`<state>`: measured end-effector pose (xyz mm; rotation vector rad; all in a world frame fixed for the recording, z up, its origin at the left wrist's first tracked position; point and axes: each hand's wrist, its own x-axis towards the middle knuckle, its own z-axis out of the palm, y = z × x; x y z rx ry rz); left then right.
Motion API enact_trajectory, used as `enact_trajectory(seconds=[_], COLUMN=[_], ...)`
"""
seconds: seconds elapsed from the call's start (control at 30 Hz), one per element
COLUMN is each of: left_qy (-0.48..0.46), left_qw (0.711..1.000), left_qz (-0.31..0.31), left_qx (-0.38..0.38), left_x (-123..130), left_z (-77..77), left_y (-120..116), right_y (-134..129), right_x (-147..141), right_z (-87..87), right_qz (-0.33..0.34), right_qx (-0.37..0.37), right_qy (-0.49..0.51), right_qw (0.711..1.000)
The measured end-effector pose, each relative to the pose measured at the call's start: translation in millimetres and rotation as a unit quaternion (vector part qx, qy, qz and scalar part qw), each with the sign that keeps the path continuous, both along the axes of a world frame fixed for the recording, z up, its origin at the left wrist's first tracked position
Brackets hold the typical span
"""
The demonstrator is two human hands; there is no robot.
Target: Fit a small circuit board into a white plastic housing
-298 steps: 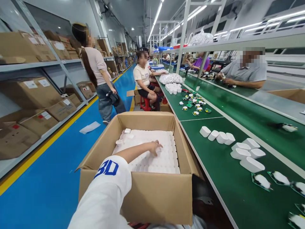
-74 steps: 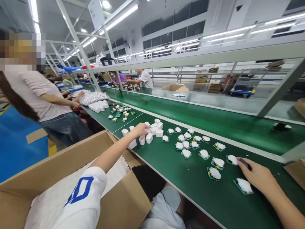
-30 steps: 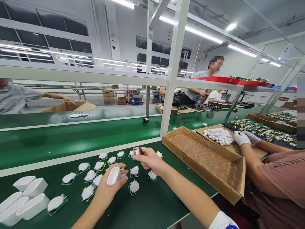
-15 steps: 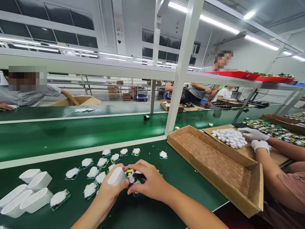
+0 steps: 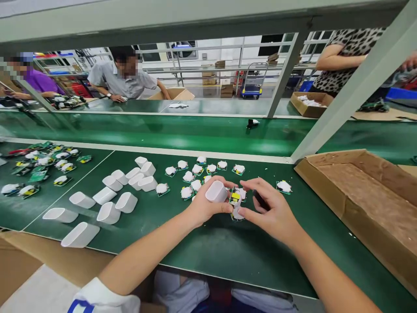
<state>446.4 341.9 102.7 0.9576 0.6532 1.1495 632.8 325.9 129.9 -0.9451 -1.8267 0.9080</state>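
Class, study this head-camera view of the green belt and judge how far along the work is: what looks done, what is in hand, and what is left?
Done: white-topped circuit boards and white plastic shells lie set out on the green belt. In hand: the left hand holds one shell beside a board at the right hand. Left: the other boards and shells, lying apart.

I can read no complete text in this view. The only lettering is a blue print on the white sleeve (image 5: pixel 104 301) at the lower-left corner, cut off by the frame edge. Markings on the small circuit boards (image 5: pixel 235 198) are too small to read.
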Motion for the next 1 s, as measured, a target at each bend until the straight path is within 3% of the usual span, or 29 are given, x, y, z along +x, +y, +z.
enact_trajectory(seconds=[0.1, 0.3, 0.37, 0.43, 0.53, 0.67, 0.87, 1.0], left_qy=[-0.019, -0.006, 0.016, 0.027, 0.073, 0.186, 0.181, 0.229], left_qw=[0.999, 0.996, 0.994, 0.995, 0.997, 0.980, 0.979, 0.968], left_qz=[-0.018, -0.039, -0.047, -0.052, -0.033, -0.013, -0.079, -0.059], left_qx=[-0.028, -0.085, -0.097, -0.085, -0.003, 0.070, 0.053, 0.083], left_x=[-0.1, 2.8, 3.6, 3.5, 2.0, 1.9, 4.7, 1.9], left_z=[3.2, 9.3, 8.1, 5.8, 2.8, 3.0, 4.7, 6.0], left_y=[-1.4, -4.0, -4.3, -4.3, -4.1, -5.4, -7.8, -8.6], right_y=[-2.9, -5.2, -5.9, -5.9, -3.5, 1.4, -4.0, -7.4], right_x=[-0.3, -3.5, -5.8, -7.1, -5.2, 0.4, -1.3, -2.5], right_z=[-1.8, -6.8, -7.5, -7.0, -5.1, -3.1, -1.9, -0.2], right_qz=[-0.007, -0.028, -0.029, -0.034, -0.053, -0.043, -0.007, 0.006], right_qx=[0.016, 0.169, 0.177, 0.141, 0.013, -0.154, -0.181, -0.224], right_qy=[-0.041, -0.145, -0.147, -0.112, 0.015, 0.149, 0.158, 0.196], right_qw=[0.999, 0.974, 0.973, 0.983, 0.998, 0.976, 0.971, 0.955])
